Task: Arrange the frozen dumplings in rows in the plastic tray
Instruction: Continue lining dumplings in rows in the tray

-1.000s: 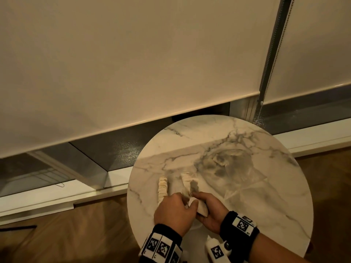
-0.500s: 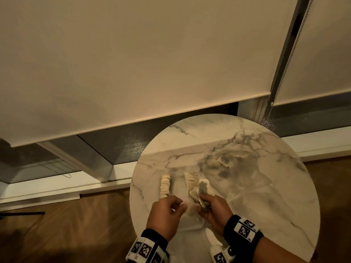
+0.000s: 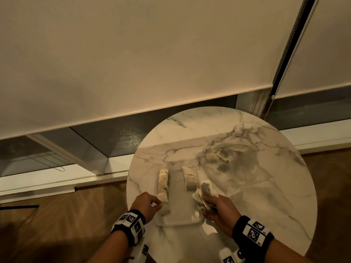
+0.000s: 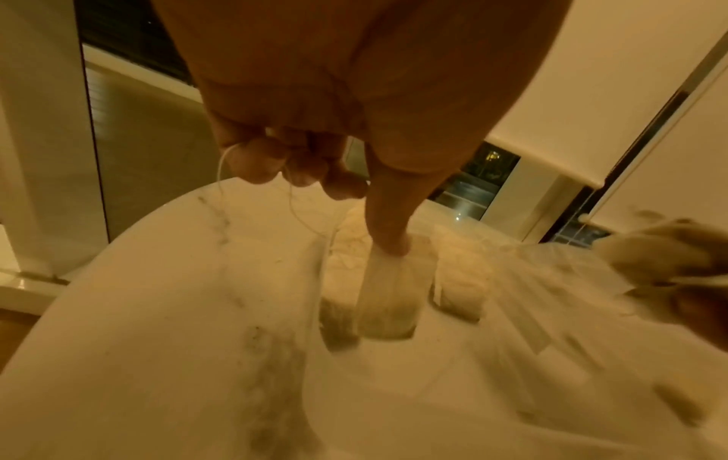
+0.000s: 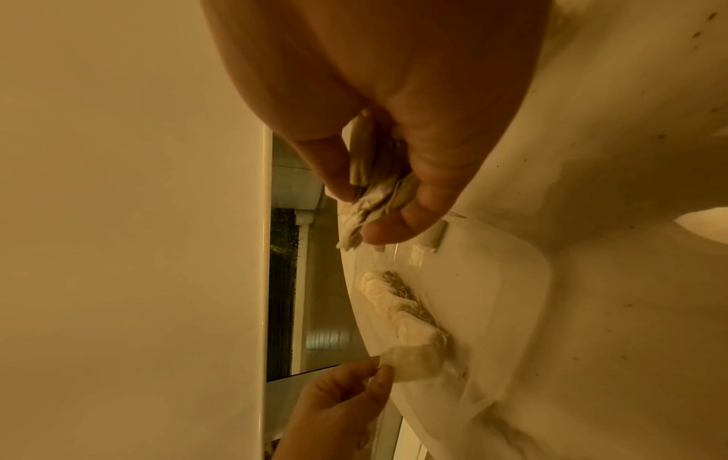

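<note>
Head view: my left hand (image 3: 146, 205) pinches one piece (image 3: 164, 205) into the tray's (image 3: 178, 221) left row; right hand (image 3: 218, 209) clutches spares (image 3: 204, 194). Seat it snugly, upright.

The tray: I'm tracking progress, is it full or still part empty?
Part empty. The tray holds a left row and a shorter right row, with a bare strip between; the right hand holds more.

In the left wrist view the right hand (image 4: 665, 264) is a blur at the edge, and what it holds cannot be made out. The tray (image 3: 180, 220) is clear, so its far rim is hard to see. The left hand (image 3: 146, 205) hides the nearest piece of the left row (image 3: 163, 185).
</note>
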{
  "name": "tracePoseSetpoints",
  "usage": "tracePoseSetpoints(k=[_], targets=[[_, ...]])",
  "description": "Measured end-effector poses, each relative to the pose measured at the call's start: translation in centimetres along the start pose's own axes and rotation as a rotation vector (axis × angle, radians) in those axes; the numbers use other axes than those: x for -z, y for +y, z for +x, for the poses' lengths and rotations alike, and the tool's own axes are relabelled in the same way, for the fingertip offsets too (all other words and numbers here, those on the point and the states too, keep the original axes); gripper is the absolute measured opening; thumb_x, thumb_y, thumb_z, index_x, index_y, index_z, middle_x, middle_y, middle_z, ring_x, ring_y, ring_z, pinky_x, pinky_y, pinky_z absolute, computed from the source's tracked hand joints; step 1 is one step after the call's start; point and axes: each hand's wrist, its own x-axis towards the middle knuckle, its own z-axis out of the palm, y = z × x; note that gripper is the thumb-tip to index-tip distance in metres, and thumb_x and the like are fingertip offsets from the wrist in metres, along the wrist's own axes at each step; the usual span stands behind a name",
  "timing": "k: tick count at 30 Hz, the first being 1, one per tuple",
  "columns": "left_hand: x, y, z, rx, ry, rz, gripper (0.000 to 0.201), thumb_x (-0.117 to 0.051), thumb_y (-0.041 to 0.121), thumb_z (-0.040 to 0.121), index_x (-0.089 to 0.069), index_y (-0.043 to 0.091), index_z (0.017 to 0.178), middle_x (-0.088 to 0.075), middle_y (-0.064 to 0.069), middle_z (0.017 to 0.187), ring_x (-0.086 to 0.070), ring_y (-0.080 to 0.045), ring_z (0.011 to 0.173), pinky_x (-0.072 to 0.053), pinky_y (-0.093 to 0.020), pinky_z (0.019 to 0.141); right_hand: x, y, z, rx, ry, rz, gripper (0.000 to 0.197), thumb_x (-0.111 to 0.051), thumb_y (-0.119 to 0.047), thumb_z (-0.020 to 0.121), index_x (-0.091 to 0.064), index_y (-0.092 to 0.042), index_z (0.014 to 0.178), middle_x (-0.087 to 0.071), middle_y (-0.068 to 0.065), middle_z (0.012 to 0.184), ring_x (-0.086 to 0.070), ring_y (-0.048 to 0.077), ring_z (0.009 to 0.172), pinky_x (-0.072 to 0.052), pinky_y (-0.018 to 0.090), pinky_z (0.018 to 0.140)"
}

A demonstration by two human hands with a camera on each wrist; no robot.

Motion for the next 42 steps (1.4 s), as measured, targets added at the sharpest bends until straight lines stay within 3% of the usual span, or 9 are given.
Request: tracePoseSetpoints(k=[5,12,17,21,27,31,33,39,42], targets=[[-0.2,0.1,2.1,0.001,-0.004,0.084,0.016,-0.069,0.048,0.085,-0.075,0.036,0.093,-0.061,0.002,0.112,-0.061,-0.018,0.103,-0.047,-0.023,0.084,-0.1,-0.3,-0.4,-0.005,-0.028,-0.007,0.008,-0.060,-0.005,0.092,-0.065,-0.001,0.096,-0.056,0.016,0.085,-0.046,0.022,0.071,-0.042,0.029,0.062],[-0.5,0.0,3.5,-0.092,0.064,0.296,0.022,-0.058,0.044,0.093,-0.071,0.035,0.108,-0.056,0.003,0.118,-0.057,-0.019,0.109,-0.051,-0.033,0.091,0.2,-0.1,-0.2,-0.007,0.021,-0.063,0.013,-0.061,-0.006,0.092,-0.065,0.001,0.103,-0.061,0.018,0.087,-0.053,0.030,0.084,-0.054,0.029,0.060],[-0.6,0.2,4.0,-0.142,0.089,0.385,0.023,-0.054,0.037,0.094,-0.069,0.033,0.111,-0.058,0.002,0.118,-0.057,-0.021,0.109,-0.051,-0.035,0.088,-0.1,-0.3,-0.7,0.005,-0.023,-0.071,0.011,-0.058,-0.005,0.094,-0.066,-0.002,0.101,-0.066,0.011,0.076,-0.059,0.022,0.073,-0.051,0.029,0.062],[-0.7,0.2,3.9,-0.156,0.086,0.385,0.025,-0.053,0.034,0.094,-0.065,0.032,0.116,-0.056,0.002,0.120,-0.056,-0.021,0.111,-0.051,-0.034,0.088,-0.4,-0.5,-1.0,-0.001,-0.071,-0.064,0.019,-0.058,-0.005,0.093,-0.066,-0.001,0.110,-0.068,0.015,0.090,-0.061,0.030,0.088,-0.050,0.031,0.066],[-0.5,0.7,2.8,-0.147,0.202,0.154,0.032,-0.057,0.037,0.091,-0.058,0.031,0.123,-0.056,0.003,0.117,-0.056,-0.019,0.109,-0.049,-0.033,0.085,-0.8,-0.7,-1.2,-0.014,-0.110,-0.042,0.020,-0.063,-0.007,0.088,-0.067,-0.002,0.107,-0.066,0.017,0.094,-0.065,0.028,0.083,-0.050,0.034,0.069],[-0.1,2.8,0.6,-0.159,0.294,-0.313,0.008,-0.066,0.033,0.089,-0.068,0.031,0.096,-0.059,0.009,0.081,-0.056,-0.007,0.074,-0.043,-0.023,0.068,-1.2,-1.0,-1.4,-0.008,-0.141,-0.068,0.019,-0.063,-0.007,0.088,-0.068,-0.002,0.105,-0.066,0.017,0.094,-0.064,0.026,0.081,-0.050,0.033,0.067],[0.2,4.1,-0.6,-0.173,0.277,-0.483,0.002,-0.069,0.032,0.088,-0.071,0.031,0.089,-0.064,0.011,0.073,-0.058,-0.002,0.068,-0.042,-0.014,0.064,-1.5,-1.1,-1.5,0.006,-0.153,-0.120,0.016,-0.062,-0.007,0.090,-0.068,-0.002,0.104,-0.067,0.016,0.092,-0.065,0.025,0.081,-0.051,0.033,0.068],[0.5,6.0,-2.9,-0.256,0.235,-0.545,0.019,-0.058,0.047,0.093,-0.071,0.033,0.093,-0.071,0.019,0.087,-0.062,0.001,0.077,-0.051,-0.023,0.075,-2.7,-0.6,-1.6,0.037,-0.148,-0.269,0.013,-0.063,-0.005,0.091,-0.069,0.001,0.101,-0.068,0.016,0.084,-0.062,0.024,0.071,-0.049,0.033,0.065],[1.3,6.6,-3.7,-0.283,0.204,-0.677,0.016,-0.062,0.047,0.092,-0.072,0.035,0.094,-0.071,0.018,0.088,-0.063,0.001,0.080,-0.050,-0.018,0.075,-3.3,-0.1,-1.6,0.040,-0.159,-0.360,0.015,-0.064,-0.007,0.092,-0.069,0.002,0.103,-0.068,0.017,0.084,-0.061,0.025,0.074,-0.050,0.033,0.064]])
